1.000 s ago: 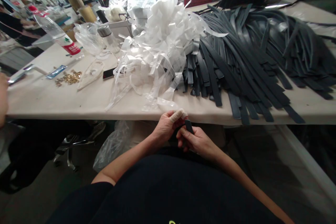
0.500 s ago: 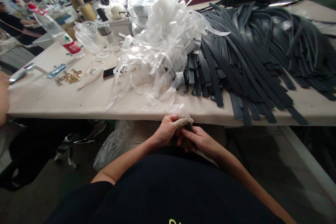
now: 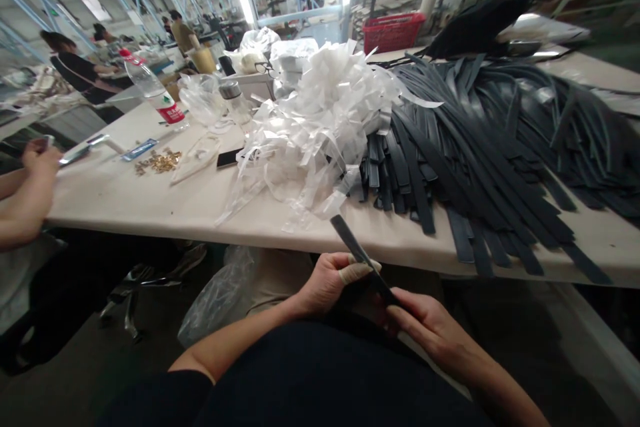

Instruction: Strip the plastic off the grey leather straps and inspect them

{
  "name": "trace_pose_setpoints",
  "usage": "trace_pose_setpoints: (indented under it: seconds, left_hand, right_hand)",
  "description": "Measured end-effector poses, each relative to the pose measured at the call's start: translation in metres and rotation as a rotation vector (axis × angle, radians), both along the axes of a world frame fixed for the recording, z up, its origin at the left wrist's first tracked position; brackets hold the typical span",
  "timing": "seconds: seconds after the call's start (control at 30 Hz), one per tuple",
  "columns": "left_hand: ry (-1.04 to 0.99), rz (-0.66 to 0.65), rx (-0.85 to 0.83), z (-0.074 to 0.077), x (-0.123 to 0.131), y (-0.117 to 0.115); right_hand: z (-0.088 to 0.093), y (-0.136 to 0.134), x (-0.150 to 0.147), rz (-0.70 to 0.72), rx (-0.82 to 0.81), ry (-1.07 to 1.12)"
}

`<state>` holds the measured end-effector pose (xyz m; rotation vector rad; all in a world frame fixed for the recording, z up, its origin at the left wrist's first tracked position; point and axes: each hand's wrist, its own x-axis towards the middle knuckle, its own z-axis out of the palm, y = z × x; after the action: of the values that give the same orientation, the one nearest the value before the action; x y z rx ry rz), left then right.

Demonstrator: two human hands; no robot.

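Note:
A dark flat strap (image 3: 349, 239) runs slantwise between my hands, just off the table's front edge, its squared end pointing up and left. My left hand (image 3: 327, 283) pinches it part way along, with a pale cover on the thumb. Lower and to the right, my right hand (image 3: 425, 320) is closed around the same strap. The strap's other end is hidden beneath that hand. Beyond my hands lies a large pile of similar dark straps (image 3: 480, 167) with ends hanging over the table edge. Beside it is a heap of white film strips (image 3: 320, 120).
On the table (image 3: 115, 203) are small gold-coloured pieces (image 3: 163, 161), a phone (image 3: 229, 158), a plastic bottle (image 3: 167, 103) and a glass jar (image 3: 235, 103). A red basket (image 3: 393, 32) stands behind. At far left is another person's hand (image 3: 40, 157). A clear plastic bag (image 3: 220, 297) hangs below the edge.
The strap, mostly hidden within my hands before, now shows a long end above my left hand. My right hand has moved down and right, away from the left. The view has tilted up.

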<state>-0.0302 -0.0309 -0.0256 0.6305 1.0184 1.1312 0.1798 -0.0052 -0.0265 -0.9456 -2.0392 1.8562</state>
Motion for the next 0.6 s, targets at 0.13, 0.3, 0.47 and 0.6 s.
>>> trace_pose_setpoints:
  seconds: [0.13, 0.3, 0.47, 0.6]
  left_hand:
    - [0.069, 0.123, 0.038, -0.001, -0.006, -0.002]
    - [0.021, -0.175, 0.031, -0.003, 0.007, -0.012]
    - [0.151, -0.107, 0.200, 0.001, -0.002, -0.015]
    - [0.205, -0.137, 0.219, -0.006, -0.004, -0.016]
  right_hand:
    - [-0.013, -0.011, 0.019, 0.025, 0.002, -0.116]
    - [-0.014, -0.010, 0.001, -0.023, 0.114, -0.015]
    - [-0.020, -0.010, 0.010, 0.041, 0.122, -0.005]
    - [-0.034, -0.012, 0.016, 0.032, 0.225, -0.030]
